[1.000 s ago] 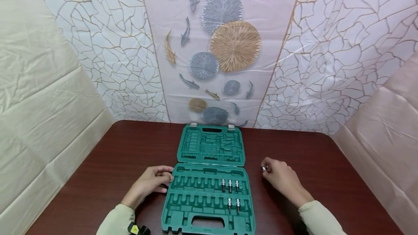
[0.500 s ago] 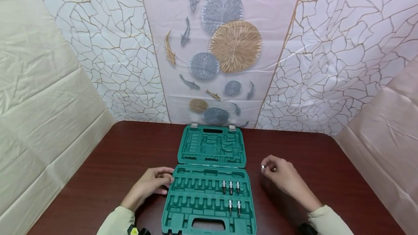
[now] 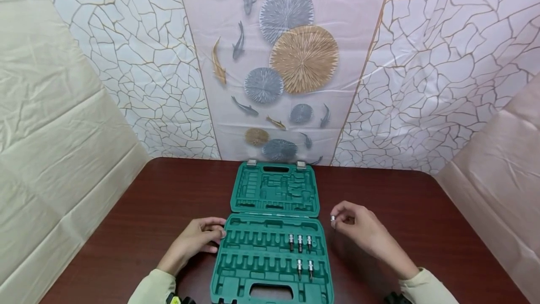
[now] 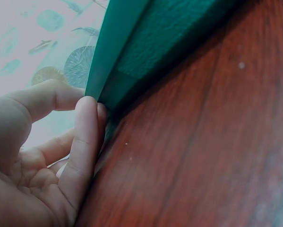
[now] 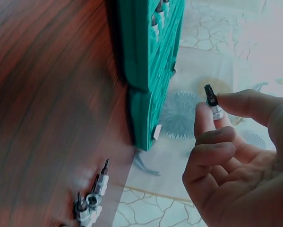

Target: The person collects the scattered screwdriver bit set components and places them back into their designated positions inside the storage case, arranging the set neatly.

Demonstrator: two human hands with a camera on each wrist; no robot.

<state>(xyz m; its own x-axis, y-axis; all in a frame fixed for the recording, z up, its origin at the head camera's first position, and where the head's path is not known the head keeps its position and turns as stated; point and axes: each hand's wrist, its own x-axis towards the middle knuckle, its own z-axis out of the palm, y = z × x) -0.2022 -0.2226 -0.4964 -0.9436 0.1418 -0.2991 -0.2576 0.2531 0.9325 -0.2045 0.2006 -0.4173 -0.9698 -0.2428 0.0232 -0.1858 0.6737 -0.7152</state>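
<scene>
An open green tool case (image 3: 272, 253) lies on the table, its lid (image 3: 275, 190) folded back. My left hand (image 3: 197, 238) holds the case's left edge. In the left wrist view, the thumb and fingertips meet at the green rim (image 4: 114, 52). My right hand (image 3: 363, 229), just right of the case, pinches a bit socket (image 5: 214, 106) between thumb and fingers, above the table. It has a silver base and a dark tip pointing up in the right wrist view. Several bit sockets (image 3: 300, 243) sit in the right ends of the tray's two rows of slots.
More loose bit sockets (image 5: 90, 203) lie on the table in the right wrist view; in the head view my right hand hides them. The dark red wooden table (image 3: 177, 186) meets patterned cloth (image 3: 266, 107) at its back edge.
My right hand has moved slightly left toward the case, carrying the bit socket, which shows more plainly at the fingertips. My left hand stays on the case's edge.
</scene>
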